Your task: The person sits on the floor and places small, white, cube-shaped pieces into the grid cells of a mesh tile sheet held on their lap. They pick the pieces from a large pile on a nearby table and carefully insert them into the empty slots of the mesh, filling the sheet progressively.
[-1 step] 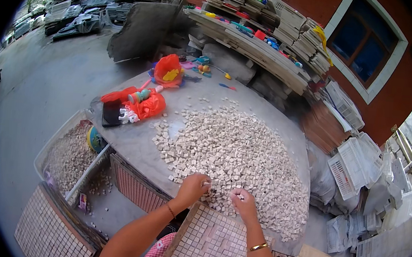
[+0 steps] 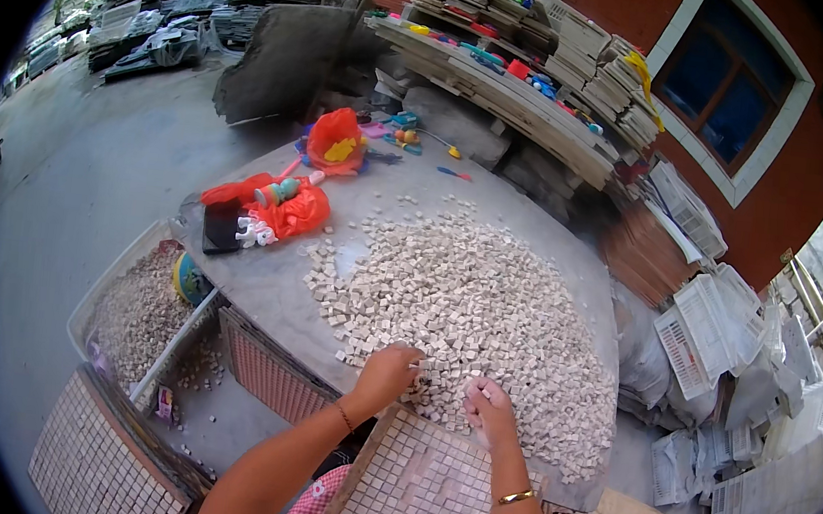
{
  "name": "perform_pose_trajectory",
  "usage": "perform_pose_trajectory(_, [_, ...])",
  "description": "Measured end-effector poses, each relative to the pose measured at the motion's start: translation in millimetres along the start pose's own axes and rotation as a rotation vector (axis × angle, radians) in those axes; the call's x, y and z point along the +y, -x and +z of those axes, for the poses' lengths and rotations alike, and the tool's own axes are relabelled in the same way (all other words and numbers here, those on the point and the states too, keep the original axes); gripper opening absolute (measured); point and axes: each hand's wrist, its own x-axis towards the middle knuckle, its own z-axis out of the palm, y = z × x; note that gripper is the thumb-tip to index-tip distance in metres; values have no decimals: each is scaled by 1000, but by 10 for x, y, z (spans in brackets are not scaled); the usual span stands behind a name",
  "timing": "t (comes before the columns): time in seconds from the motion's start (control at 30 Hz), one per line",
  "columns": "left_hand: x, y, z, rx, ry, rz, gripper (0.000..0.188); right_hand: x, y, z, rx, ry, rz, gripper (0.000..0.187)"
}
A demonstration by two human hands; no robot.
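Observation:
A large heap of small pale square stone tiles [image 2: 488, 295] spreads over the grey table [image 2: 267, 292]. At its near edge, my left hand [image 2: 389, 375] has its fingers pinched together among the tiles. Whatever lies between those fingertips is too small to make out. Just to the right, my right hand [image 2: 488, 412] is closed, fingers curled in with the thumb against them; its contents are hidden. Below both hands rests a tray [image 2: 422, 494] with rows of such tiles laid in a grid, partly pinkish in the middle. My right forearm covers its right side.
Red plastic bags [image 2: 306, 208], toys and a dark phone [image 2: 224, 227] lie on the table's left side. A clear bin of tiles [image 2: 140, 314] stands at the left, near another tiled tray [image 2: 105, 456]. White plastic crates [image 2: 704, 333] pile up at the right; stacked boards [image 2: 510, 87] stand behind.
My right hand has turned slightly and its fingers are curled in more. The left hand stays at nearly the same spot by the heap.

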Motion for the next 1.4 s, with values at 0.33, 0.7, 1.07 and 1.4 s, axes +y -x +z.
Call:
perform_pose_trajectory(0.33, [-98, -254, 73, -136, 163, -155, 12, 198, 346, -3, -42, -613, 54, 25])
perform_pose_trajectory(0.7, [-280, 485, -600, -4, 1898, -859, 25, -66, -427, 392, 194, 1082, -581, 15])
perform_pose_trajectory(1.07, [-443, 997, -636, 17, 1964, -807, 16, -252, -788, 617, -15, 1689, -271, 15])
perform_pose_trajectory(1.4, [-240, 580, -404, 68, 409, -384, 12, -194, -924, 715, 79, 1775, -216, 12])
